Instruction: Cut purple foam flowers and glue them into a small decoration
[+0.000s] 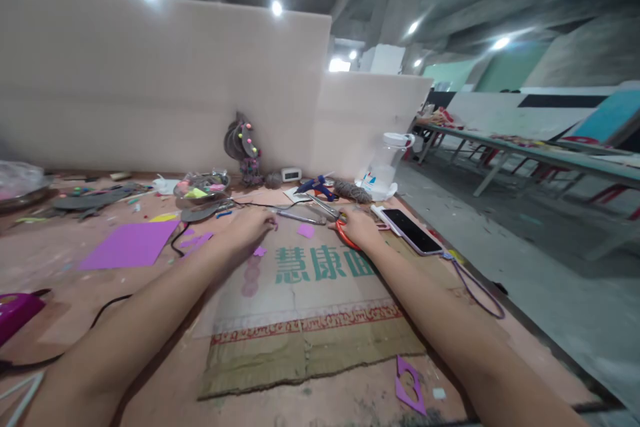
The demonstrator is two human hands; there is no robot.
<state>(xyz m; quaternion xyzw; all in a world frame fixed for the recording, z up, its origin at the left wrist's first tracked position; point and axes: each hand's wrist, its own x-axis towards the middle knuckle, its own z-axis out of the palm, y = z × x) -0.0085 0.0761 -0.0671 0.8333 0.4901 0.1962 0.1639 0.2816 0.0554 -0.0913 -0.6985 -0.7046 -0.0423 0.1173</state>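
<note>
My right hand [357, 225] is closed round the orange handles of the scissors [345, 235], whose metal blades point up and to the left. My left hand [257, 223] is over the far left part of the printed cardboard [310, 340], its fingers bent, and what they hold, if anything, is too small to make out. Between my hands lie a small purple square [305, 231] and a silver pen [300, 217]. A small purple cut-out [259, 251] rests just below my left hand.
A purple sheet [131, 245] lies at the left. Along the back stand a decorated grey figure [243, 140], a bowl of scraps [203, 188], a blue glue gun [317, 187] and a clear bottle [383, 167]. A phone [413, 231] lies at the right; a purple offcut [410, 385] is near the front.
</note>
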